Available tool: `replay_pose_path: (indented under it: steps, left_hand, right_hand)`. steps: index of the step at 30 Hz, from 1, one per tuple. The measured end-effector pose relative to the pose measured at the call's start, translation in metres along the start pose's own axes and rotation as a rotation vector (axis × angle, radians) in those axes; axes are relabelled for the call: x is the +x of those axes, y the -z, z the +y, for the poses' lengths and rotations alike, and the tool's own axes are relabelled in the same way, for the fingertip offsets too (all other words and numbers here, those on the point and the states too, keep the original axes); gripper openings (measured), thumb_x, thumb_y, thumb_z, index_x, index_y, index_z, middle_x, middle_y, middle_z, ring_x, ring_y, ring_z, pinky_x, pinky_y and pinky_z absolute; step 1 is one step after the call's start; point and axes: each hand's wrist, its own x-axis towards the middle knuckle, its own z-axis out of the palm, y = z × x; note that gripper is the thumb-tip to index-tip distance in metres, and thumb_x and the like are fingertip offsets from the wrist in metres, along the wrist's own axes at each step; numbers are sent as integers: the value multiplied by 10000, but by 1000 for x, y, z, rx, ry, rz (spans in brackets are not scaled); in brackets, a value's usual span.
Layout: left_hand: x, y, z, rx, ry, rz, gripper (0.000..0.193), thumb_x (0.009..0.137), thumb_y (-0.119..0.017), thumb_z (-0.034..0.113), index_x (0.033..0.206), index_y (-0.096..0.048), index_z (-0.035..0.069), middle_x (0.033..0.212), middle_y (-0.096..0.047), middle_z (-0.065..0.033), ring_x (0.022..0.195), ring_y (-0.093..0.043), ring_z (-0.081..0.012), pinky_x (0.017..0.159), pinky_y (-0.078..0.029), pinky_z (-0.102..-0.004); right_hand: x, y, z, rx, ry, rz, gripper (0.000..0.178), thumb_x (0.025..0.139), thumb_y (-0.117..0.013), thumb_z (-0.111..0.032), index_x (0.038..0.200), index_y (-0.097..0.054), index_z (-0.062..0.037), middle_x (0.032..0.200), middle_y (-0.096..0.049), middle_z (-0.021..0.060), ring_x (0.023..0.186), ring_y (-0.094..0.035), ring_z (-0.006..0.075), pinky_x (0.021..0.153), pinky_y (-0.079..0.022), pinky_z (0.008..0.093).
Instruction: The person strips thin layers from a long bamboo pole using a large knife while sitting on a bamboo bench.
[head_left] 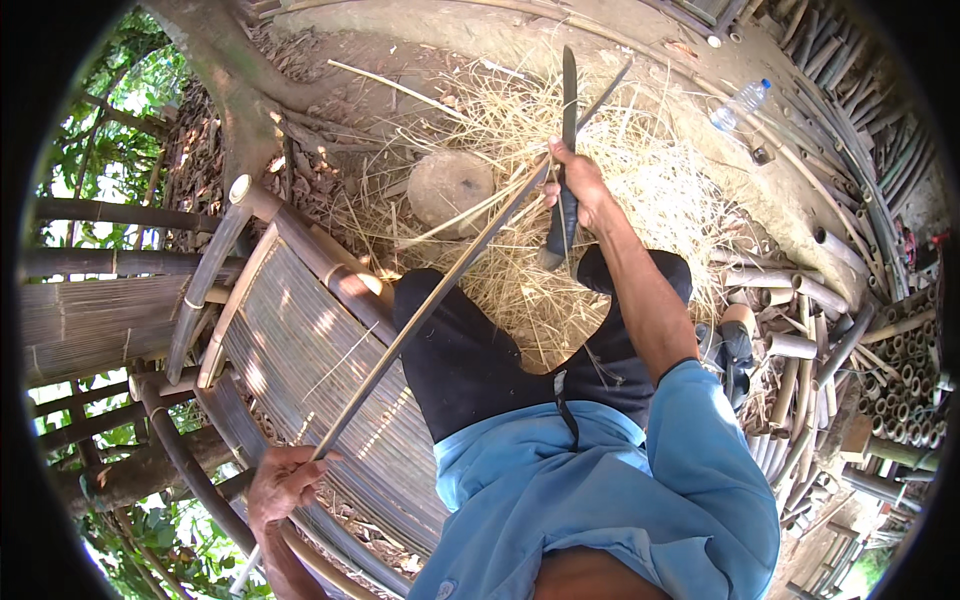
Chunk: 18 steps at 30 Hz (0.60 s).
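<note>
A long, thin bamboo strip (440, 290) runs slantwise from the lower left, over my left thigh, to the upper middle. My left hand (284, 485) is closed around its lower part, beside the bamboo bench. Above my knees, my right hand (582, 190) grips a machete (569, 95) by its dark wrapped handle, with the blade pointing up and away from me. There the strip crosses the machete just by my right thumb and fingers. Whether the blade's edge is cutting into it I cannot tell.
A round, flat-topped block (450, 190) stands amid pale bamboo shavings (660, 190) on the ground. A slatted bamboo bench (310, 310) is close on my left. Cut bamboo tubes (790, 345) are piled on my right, and a plastic bottle (740, 105) lies at the far right.
</note>
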Motion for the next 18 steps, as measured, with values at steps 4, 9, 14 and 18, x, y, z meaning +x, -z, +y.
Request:
replay_pose_path:
  steps: [4,9,14,18]
  left_hand:
    - [3,-50,15,724,-875,970,178,956,-655,125,841,-691,-5,551,-502,-37,508,-515,-129,467,-405,-283]
    - [50,-103,-11,-73,-441,613,466,1016,-553,451,1104,-712,22,886,-707,-134,753,-652,-189,652,-526,-364]
    - [124,-112,22,-917,-747,726,559,1062,-398,516,1057,-682,35,993,-734,-181,1031,-684,-319,1050,-450,-557]
    - [116,-51,23,-785,-1504,671,485,1099,-319,396,1030,-663,62,946,-726,-152,1081,-656,-349,1172,-322,-585]
  right_hand:
    - [-8,-16,23,125,-61,-22,429,1050,-522,-445,1060,-526,-16,787,-566,136,487,-449,107,422,-430,294]
    - [-37,-61,51,256,-130,-47,395,1048,-529,-444,1062,-540,-49,779,-580,156,476,-448,106,451,-449,295]
    - [-60,-73,63,156,-85,-99,481,984,-618,-507,1134,-523,-59,840,-648,195,481,-461,94,459,-451,289]
    - [-73,-55,61,-466,-34,-378,533,936,-696,-487,1124,-596,1,767,-662,130,492,-471,80,467,-441,270]
